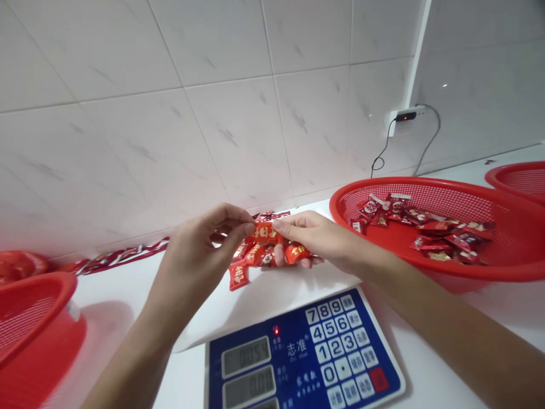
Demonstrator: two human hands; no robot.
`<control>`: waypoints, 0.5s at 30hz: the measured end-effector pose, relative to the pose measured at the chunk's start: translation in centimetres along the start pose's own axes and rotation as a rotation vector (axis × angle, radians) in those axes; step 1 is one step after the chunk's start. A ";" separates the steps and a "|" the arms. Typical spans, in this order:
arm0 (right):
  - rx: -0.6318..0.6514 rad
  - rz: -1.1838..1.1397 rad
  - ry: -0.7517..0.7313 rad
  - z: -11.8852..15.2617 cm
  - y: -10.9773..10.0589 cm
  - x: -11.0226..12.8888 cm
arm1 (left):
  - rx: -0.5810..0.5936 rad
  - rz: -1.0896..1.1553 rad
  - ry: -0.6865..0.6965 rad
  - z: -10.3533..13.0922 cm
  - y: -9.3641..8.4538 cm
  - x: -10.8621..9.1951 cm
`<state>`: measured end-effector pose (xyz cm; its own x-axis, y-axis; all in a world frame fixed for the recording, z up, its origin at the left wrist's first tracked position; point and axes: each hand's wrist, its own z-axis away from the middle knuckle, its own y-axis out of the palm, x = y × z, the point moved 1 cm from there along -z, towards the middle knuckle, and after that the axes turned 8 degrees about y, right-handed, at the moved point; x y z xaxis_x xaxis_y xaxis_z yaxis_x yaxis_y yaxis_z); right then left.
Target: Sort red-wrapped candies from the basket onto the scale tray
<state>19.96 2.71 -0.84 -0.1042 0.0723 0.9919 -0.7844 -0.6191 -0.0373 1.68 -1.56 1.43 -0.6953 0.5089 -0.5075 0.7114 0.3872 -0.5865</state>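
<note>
Over the white pan [221, 318] of a digital scale, my left hand [202, 250] pinches one end of a red wrapped candy [264, 233] with gold lettering between thumb and forefinger. At the other end of that candy is the thumb of my right hand [317, 236]. More red candies show under and between my right fingers; how many it holds I cannot tell. Another candy [239, 275] lies on the pan just below my hands, and further wrapped pieces [272, 215] show behind them.
The blue scale panel [293, 363] faces me, its display lit. To the right stands a red basket [426, 183] with wrapped candies, and part of another [511, 167]. A red basket [63, 284] is at left. Cables [385, 150] hang from a wall socket.
</note>
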 end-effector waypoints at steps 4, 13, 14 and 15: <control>0.113 -0.073 -0.022 -0.3 0.2 -1.0 | -0.075 -0.105 0.057 0.3 -0.2 -0.4; 0.020 -0.269 0.024 0.0 -0.1 -0.2 | 0.063 0.080 0.200 0.5 0.2 -0.4; -0.005 -0.255 0.016 0.0 -0.1 -0.1 | 0.068 0.137 0.191 0.5 0.3 -0.5; -0.021 -0.234 0.012 -0.1 -0.1 -0.1 | 0.057 0.191 0.164 0.4 0.3 -0.5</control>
<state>19.99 2.85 -0.93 0.0752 0.2215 0.9723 -0.8008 -0.5675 0.1913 2.21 -2.04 1.25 -0.5196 0.6885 -0.5060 0.8183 0.2307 -0.5265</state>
